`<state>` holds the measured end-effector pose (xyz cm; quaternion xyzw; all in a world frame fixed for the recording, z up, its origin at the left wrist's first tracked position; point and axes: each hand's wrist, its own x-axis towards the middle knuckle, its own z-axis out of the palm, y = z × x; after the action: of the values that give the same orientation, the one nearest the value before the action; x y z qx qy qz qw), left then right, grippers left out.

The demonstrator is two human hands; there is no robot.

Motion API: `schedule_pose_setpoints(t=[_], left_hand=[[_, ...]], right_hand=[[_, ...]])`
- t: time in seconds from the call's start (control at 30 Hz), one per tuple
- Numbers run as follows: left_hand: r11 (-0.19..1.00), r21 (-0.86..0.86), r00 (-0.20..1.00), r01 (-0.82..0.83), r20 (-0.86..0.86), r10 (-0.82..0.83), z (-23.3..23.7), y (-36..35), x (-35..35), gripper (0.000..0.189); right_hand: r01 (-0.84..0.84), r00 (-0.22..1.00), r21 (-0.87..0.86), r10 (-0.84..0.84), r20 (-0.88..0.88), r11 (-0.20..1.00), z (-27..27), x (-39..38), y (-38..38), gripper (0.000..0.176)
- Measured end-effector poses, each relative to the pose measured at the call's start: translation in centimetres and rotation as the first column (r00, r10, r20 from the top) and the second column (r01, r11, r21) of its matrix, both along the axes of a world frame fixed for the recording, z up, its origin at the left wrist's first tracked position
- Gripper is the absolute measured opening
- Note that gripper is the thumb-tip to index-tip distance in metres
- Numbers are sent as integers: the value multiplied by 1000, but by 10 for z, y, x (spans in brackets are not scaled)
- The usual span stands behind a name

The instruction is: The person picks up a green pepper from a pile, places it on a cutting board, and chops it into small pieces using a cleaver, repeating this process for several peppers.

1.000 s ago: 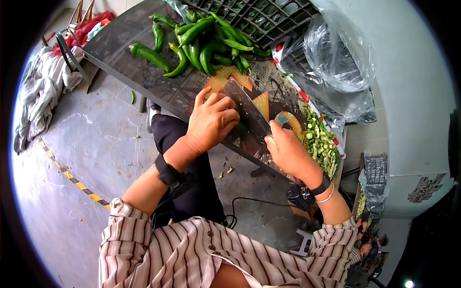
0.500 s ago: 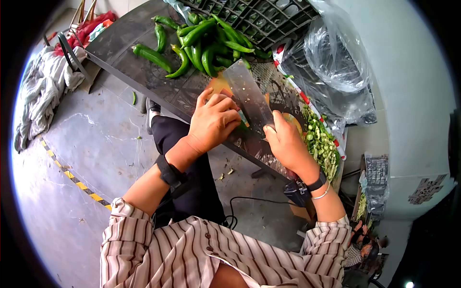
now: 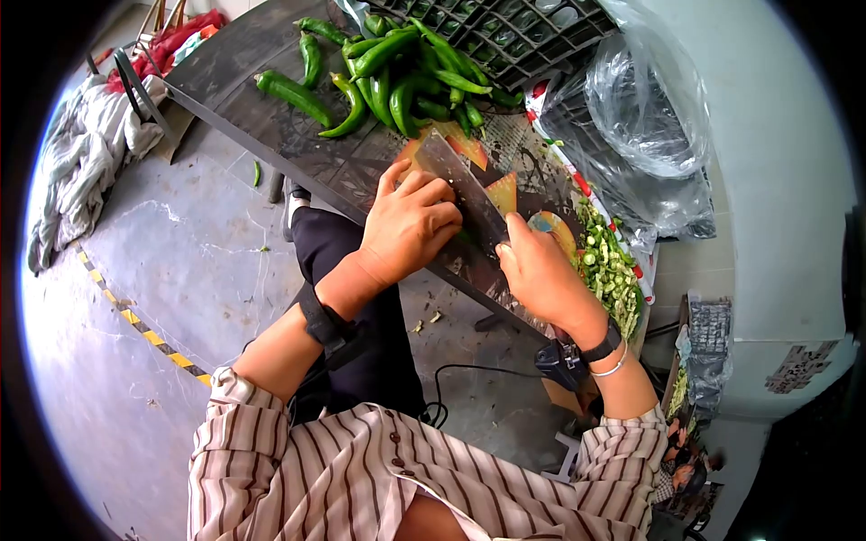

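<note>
My right hand (image 3: pixel 546 275) is wrapped round the handle of a cleaver (image 3: pixel 465 187). The broad blade slants up and left across the table, close beside the fingers of my left hand. My left hand (image 3: pixel 410 221) is closed with its fingers curled down at the table's near edge. A bit of green pepper (image 3: pixel 464 236) shows under it by the blade; the rest is hidden by the hand. Beyond the blade lies a heap of whole green peppers (image 3: pixel 388 77). Chopped green pepper pieces (image 3: pixel 609 275) are piled to the right of my right hand.
The dark table (image 3: pixel 234 108) has its edge just above my lap. A black plastic crate (image 3: pixel 514 36) stands at the back, with clear plastic bags (image 3: pixel 645 117) to its right. White cloth (image 3: pixel 86 167) hangs at the far left. A cable (image 3: pixel 478 368) runs below the table.
The cleaver blade has turned, so its flat face looks narrower, and its far end sits lower. My left hand stays curled beside it. The whole scene has shifted slightly with my head.
</note>
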<state>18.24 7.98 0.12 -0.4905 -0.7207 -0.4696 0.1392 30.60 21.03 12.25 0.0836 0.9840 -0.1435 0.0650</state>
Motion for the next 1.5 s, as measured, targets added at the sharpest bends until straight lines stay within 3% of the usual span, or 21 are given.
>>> schedule_pose_setpoints(t=[0.1,0.17,0.3,0.4,0.6,0.83,0.93,1.17,1.23,1.33,1.37,1.5], left_hand=[[1000,7,1000,2,5,-2,-1,0,0,4],[1000,-5,1000,0,-11,0,-1,0,-1,5],[1000,-14,1000,3,1,-3,-1,0,0,7],[1000,-4,1000,4,6,-4,-1,0,0,7],[1000,-12,1000,1,-2,-1,-1,-1,-1,7],[1000,14,1000,2,6,-2,-1,0,-1,5],[1000,14,1000,10,5,-10,-1,0,0,4],[1000,21,1000,-2,-19,3,-3,0,-1,5],[1000,-6,1000,-11,-16,11,-2,-1,-1,7],[1000,9,1000,-3,-28,3,-2,0,-1,7],[1000,3,1000,7,-23,-7,-3,0,0,7],[1000,17,1000,-6,-16,6,-2,1,-1,5]], right_hand=[[-15,999,-14,14,-47,1000,-3,4,4,15],[101,992,-87,-107,-72,991,-1,4,8,16],[43,981,-47,-51,-189,998,4,8,7,17],[114,987,-110,-125,-99,987,2,8,2,17],[138,990,-79,-139,-12,987,-2,6,1,18],[40,998,-48,-42,-48,998,-4,1,3,19],[52,998,-48,-53,-19,998,-6,-6,2,19],[54,984,-78,-67,-167,995,-20,-20,12,19],[140,973,-180,-169,-157,974,-17,-16,12,18],[123,984,-102,-134,-117,987,-4,-8,4,17],[57,978,-82,-72,-196,995,-8,-3,4,17],[66,986,-122,-84,-143,990,-11,-1,3,18]])
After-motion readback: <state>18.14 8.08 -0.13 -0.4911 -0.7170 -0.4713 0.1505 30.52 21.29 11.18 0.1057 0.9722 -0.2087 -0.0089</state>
